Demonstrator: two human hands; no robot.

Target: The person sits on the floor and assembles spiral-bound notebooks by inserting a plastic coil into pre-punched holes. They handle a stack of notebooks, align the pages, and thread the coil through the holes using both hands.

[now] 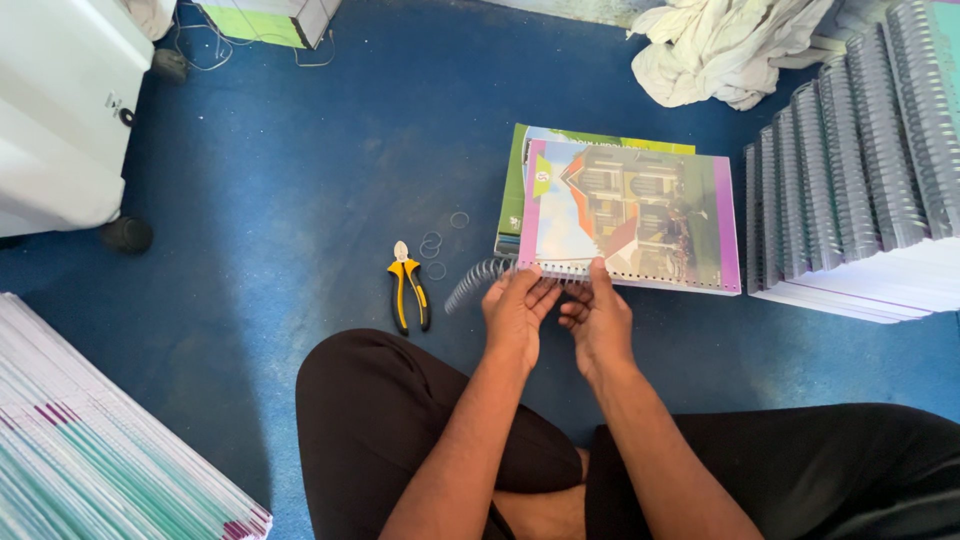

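Blue floor [300, 180], white cabinet [55, 110] top-left, daylight w/ shadows.

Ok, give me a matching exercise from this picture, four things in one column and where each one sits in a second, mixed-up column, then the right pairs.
Things:
1. pliers
2. white cloth
3. spiral coil
4. stack of bound books

Places:
A. far right, beside the book with the house on its cover
B. at the near edge of that book, by the left hand and right hand
C. on the blue floor, left of the coil
D. crumpled at the top, near the far wall

Pairs: 1-C, 2-D, 3-B, 4-A
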